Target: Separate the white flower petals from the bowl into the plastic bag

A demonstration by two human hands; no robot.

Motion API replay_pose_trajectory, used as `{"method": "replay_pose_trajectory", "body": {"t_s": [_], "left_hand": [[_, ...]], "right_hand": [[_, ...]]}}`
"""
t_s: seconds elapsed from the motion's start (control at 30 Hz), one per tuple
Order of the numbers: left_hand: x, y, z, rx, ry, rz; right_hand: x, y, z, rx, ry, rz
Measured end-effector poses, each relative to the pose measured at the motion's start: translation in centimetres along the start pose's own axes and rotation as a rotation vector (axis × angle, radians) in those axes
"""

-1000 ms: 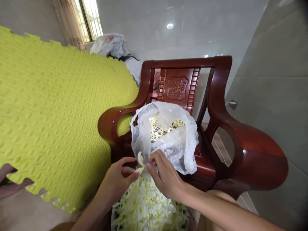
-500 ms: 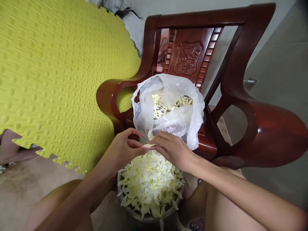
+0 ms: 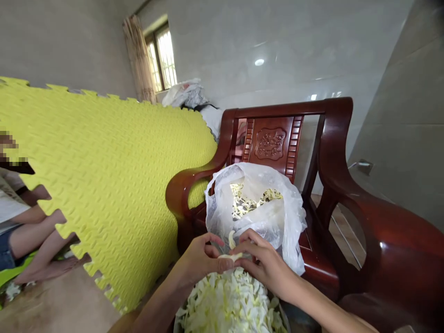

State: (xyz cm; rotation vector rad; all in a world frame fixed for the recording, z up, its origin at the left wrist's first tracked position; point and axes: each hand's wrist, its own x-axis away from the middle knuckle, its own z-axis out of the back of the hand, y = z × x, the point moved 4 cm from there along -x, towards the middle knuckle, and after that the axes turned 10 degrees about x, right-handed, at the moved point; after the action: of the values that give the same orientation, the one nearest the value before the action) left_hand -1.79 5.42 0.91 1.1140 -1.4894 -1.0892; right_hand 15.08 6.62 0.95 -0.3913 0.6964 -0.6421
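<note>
Two hands share one pale flower (image 3: pixel 231 239), which sits at the tips of their fingers, above the far side of the heap of blossoms (image 3: pixel 225 307) in the bowl (image 3: pixel 286 324) and in front of the white plastic bag (image 3: pixel 294 226). One petal stands up between the hands; another lies nearly level across the gap between them.

Handling it well probably comes down to a light touch: soft petals like these look likely to bruise or tear, so the pressure should be only enough to stop the flower from slipping. Small, slow movements of the fingertips should serve better than pulling from the wrists, and keeping both hands level and low would help any loose piece drop onto the heap rather than past the rim.

The right hand (image 3: pixel 268 263) has its thumb and index finger pinched together on the flower near the middle, the other fingers bent close by. The left hand (image 3: pixel 201 256) grips the level petal between its thumb and a curled finger, while its index finger stands apart, clear of the petal. Neither hand touches the bag's contents.
</note>
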Motion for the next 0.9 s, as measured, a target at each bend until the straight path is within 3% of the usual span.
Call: {"method": "replay_pose_trajectory", "body": {"t_s": [0.13, 0.23, 0.43, 0.5, 0.63, 0.7, 0.77, 0.9], "left_hand": [[0.5, 0.0, -0.4, 0.158, -0.125, 0.047], [0.9, 0.0, -0.5, 0.208, -0.132, 0.062], [1.1, 0.1, -0.8, 0.199, -0.148, 0.045], [0.9, 0.3, -0.1, 0.026, -0.084, -0.023], [1.2, 1.5, 2.5, -0.552, 0.302, -0.315], [1.4, 2.0, 3.3, -0.699, 0.389, -0.383], [1.3, 2.0, 3.5, -0.721, 0.368, -0.376], [0.9, 1.9, 3.4, -0.696, 0.34, -0.358]], "right_hand": [[0.1, -0.6, 0.1, -0.143, -0.031, -0.063], [0.2, -0.7, -0.2, -0.241, -0.05, -0.113], [0.4, 1.0, 0.4, -0.513, 0.054, -0.323], [0.5, 2.0, 1.2, -0.571, 0.119, -0.394], [0.5, 4.6, 3.7, -0.564, 0.389, -0.459], [0.5, 5.9, 4.3, -0.508, 0.447, -0.464], [0.1, 6.6, 3.4, -0.464, 0.285, -0.464], [-0.2, 6.0, -1.2, -0.473, -0.341, -0.433]]}}
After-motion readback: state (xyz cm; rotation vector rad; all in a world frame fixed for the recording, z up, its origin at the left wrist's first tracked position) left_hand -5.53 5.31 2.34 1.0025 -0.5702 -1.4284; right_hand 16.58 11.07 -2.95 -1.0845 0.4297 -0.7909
